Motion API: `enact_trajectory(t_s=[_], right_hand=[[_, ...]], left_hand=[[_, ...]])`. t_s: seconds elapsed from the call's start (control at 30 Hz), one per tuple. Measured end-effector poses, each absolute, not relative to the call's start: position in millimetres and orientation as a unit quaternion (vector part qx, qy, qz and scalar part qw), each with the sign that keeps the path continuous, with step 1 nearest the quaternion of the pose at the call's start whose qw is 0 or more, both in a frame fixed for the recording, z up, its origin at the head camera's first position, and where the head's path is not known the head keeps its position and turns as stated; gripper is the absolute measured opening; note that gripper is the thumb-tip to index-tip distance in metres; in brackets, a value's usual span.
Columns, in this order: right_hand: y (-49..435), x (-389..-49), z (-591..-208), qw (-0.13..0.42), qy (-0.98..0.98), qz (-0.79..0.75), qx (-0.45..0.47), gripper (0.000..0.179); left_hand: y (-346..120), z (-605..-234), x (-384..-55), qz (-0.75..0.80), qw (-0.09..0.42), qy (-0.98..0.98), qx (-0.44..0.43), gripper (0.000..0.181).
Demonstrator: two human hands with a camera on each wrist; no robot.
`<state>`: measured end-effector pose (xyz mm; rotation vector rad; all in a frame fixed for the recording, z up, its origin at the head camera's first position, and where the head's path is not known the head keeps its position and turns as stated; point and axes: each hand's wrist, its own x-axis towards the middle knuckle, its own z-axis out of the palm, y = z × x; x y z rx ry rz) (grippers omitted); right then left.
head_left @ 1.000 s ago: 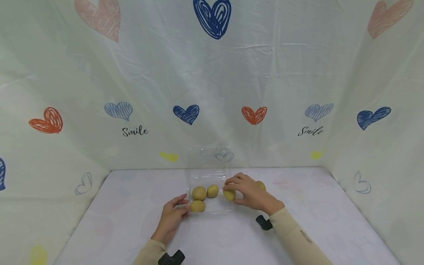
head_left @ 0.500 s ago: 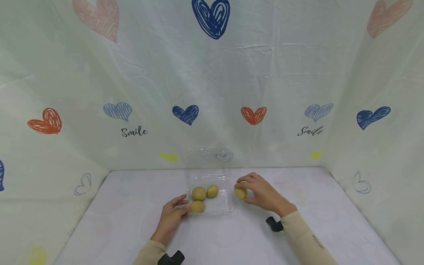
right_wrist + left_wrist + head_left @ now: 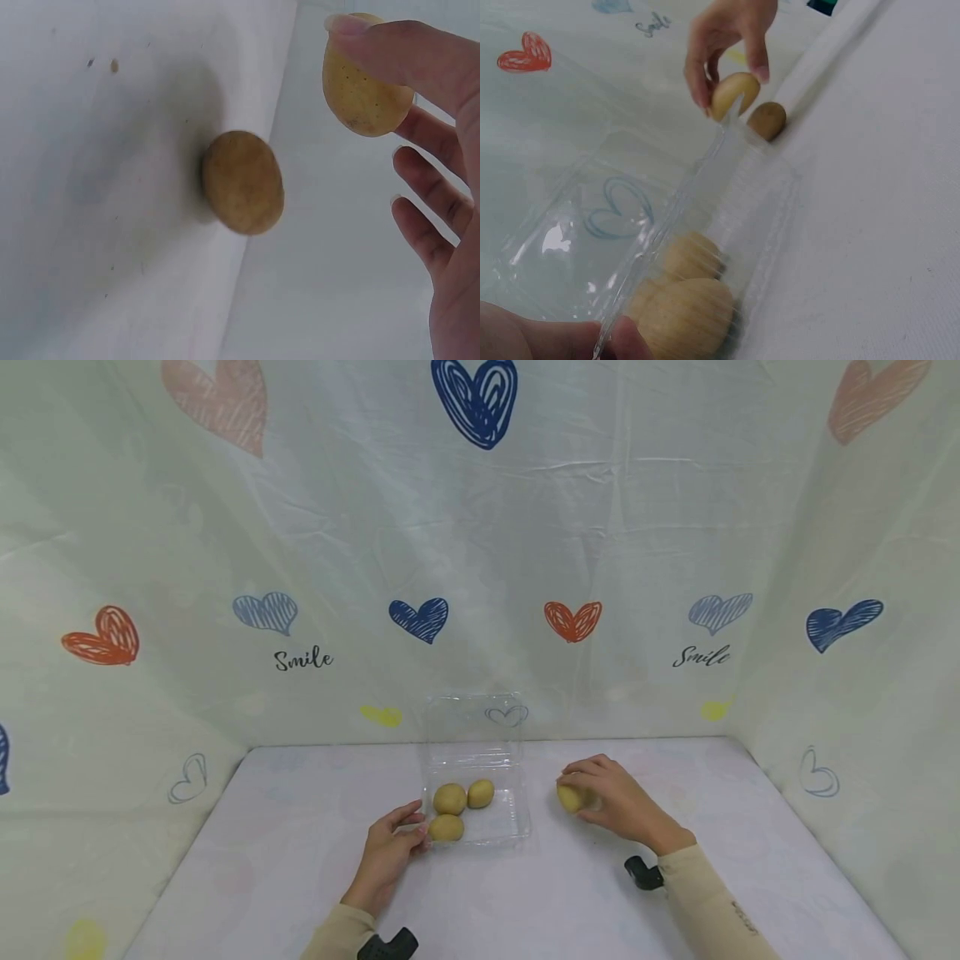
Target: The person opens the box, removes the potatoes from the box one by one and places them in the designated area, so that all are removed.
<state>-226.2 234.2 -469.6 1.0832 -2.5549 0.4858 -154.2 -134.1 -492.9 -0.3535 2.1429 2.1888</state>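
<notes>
A clear plastic clamshell box (image 3: 498, 820) sits on the table with its lid raised at the back. Inside, toward its left side, lie three potatoes (image 3: 450, 798). My left hand (image 3: 386, 852) holds the box's left wall; in the left wrist view, thumb and finger pinch its edge. To the right of the box, my right hand (image 3: 618, 802) grips another potato (image 3: 366, 94) between thumb and fingertips, raised above the table. Below that hand a loose potato (image 3: 244, 182) rests on the table; the right hand hides it in the head view.
The white-covered table (image 3: 480, 902) meets a hanging cloth (image 3: 637, 543) printed with hearts at the back. The raised lid (image 3: 474, 727) stands close before this cloth. A black wrist device (image 3: 643, 873) sits by the right sleeve, another (image 3: 387, 945) by the left.
My right hand has moved right with its potato, from the box's right side to over the table near the loose potato. My left hand has stayed at the box.
</notes>
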Motion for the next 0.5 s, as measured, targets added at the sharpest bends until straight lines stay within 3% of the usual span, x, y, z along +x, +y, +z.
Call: enact_trajectory(t_s=[0.5], right_hand=[[258,-229,-479,0.189,-0.909,0.158,0.336,0.057]], left_hand=[[-134,-493,-154,0.708,0.028,0.696,-0.117,0.048]])
